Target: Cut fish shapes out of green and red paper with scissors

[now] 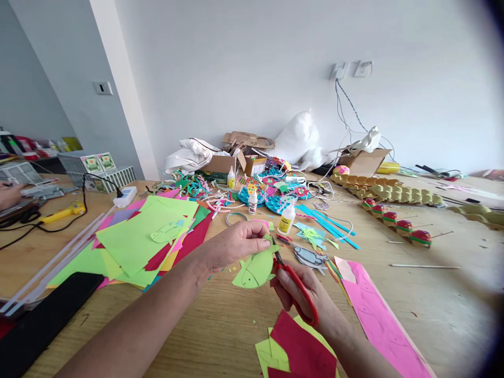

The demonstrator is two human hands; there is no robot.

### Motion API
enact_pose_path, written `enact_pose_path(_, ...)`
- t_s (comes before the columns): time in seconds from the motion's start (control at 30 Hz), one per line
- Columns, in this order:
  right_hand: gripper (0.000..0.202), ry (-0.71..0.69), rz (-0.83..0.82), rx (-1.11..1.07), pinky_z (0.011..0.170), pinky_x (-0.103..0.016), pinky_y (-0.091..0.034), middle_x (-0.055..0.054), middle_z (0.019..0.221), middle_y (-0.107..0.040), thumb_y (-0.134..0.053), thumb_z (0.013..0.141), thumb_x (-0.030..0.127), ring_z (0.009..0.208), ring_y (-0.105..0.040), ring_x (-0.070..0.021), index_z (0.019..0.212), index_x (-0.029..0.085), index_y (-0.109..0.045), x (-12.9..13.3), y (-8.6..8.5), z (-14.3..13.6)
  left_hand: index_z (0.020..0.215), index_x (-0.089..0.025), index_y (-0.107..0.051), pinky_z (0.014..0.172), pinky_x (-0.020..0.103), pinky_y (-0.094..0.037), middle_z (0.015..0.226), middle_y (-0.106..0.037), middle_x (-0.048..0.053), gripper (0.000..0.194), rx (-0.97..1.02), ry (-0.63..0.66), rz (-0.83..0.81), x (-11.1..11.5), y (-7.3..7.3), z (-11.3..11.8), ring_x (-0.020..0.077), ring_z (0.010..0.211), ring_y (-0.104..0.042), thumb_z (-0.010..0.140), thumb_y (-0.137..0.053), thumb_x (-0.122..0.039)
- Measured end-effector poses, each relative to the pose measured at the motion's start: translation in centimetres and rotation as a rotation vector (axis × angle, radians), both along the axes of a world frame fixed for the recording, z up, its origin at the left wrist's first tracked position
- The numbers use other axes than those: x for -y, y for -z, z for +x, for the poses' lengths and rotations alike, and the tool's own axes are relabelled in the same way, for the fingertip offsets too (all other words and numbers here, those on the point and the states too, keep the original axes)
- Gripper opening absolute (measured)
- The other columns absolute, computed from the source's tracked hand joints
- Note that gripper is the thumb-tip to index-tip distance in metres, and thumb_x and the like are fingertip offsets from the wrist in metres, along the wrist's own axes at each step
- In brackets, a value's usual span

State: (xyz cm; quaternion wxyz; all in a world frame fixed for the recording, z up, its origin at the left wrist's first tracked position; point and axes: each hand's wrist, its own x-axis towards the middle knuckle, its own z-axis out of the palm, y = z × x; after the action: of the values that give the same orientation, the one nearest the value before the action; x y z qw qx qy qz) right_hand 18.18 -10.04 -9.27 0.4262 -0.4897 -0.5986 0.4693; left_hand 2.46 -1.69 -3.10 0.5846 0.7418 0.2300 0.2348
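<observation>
Near the middle of the view, my left hand (pixel 242 242) pinches a green paper fish (pixel 253 272) by its upper edge, with a drawn eye and gill line facing me. My right hand (pixel 301 286) is closed round red-handled scissors (pixel 301 294), whose dark blades meet the fish's right edge beside my left fingertips. Just right of the scissors, a grey paper fish (pixel 311 257) lies on the table. Below my right hand are red and green paper pieces (pixel 303 344).
Stacked coloured paper (pixel 145 236) lies left, beside a black phone-like slab (pixel 55 320). Pink paper (pixel 380 315) is at right. Glue bottles (pixel 286 219), craft scraps, boxes and egg cartons (pixel 405 194) stand farther back. Another person's hand (pixel 10 194) shows at far left.
</observation>
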Motion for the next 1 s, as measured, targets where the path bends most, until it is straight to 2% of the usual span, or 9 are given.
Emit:
enact_pose_path(0.37, 0.037, 0.039, -0.013, 0.051, 0.039, -0.021, -0.022, 0.007, 0.041, -0.038, -0.043, 0.079, 0.052, 0.036, -0.031, -0.008, 0.065, 0.019, -0.049, 0.0, -0.3, -0.2, 0.068, -0.017, -0.045, 0.056, 0.022, -0.027, 0.066, -0.038, -0.005, 0.014, -0.021, -0.013, 0.018, 0.0, -0.1, 0.0, 0.0081, 0.06, -0.034, 0.078, -0.05, -0.024)
enact_pose_path(0.77, 0.031, 0.047, -0.021, 0.194, 0.038, -0.02, -0.021, 0.008, 0.047, -0.028, -0.042, 0.077, 0.045, 0.038, -0.033, -0.0076, 0.057, 0.021, -0.037, 0.1, -1.2, -0.5, 0.069, -0.017, -0.046, 0.058, 0.023, -0.025, 0.068, -0.037, -0.005, 0.015, -0.087, 0.105, 0.062, -0.8, -0.4, -0.8, 0.0086, 0.063, -0.033, 0.079, -0.051, -0.026)
enact_pose_path(1.0, 0.031, 0.015, -0.04, 0.184, 0.038, -0.02, -0.022, 0.008, 0.044, -0.034, -0.043, 0.076, 0.046, 0.038, -0.033, -0.0077, 0.059, 0.02, -0.042, 0.1, -1.4, -0.4, 0.068, -0.016, -0.045, 0.056, 0.023, -0.023, 0.066, -0.035, -0.006, 0.016, -0.118, 0.124, 0.045, -1.0, -0.5, -1.1, 0.0083, 0.06, -0.03, 0.079, -0.052, -0.026)
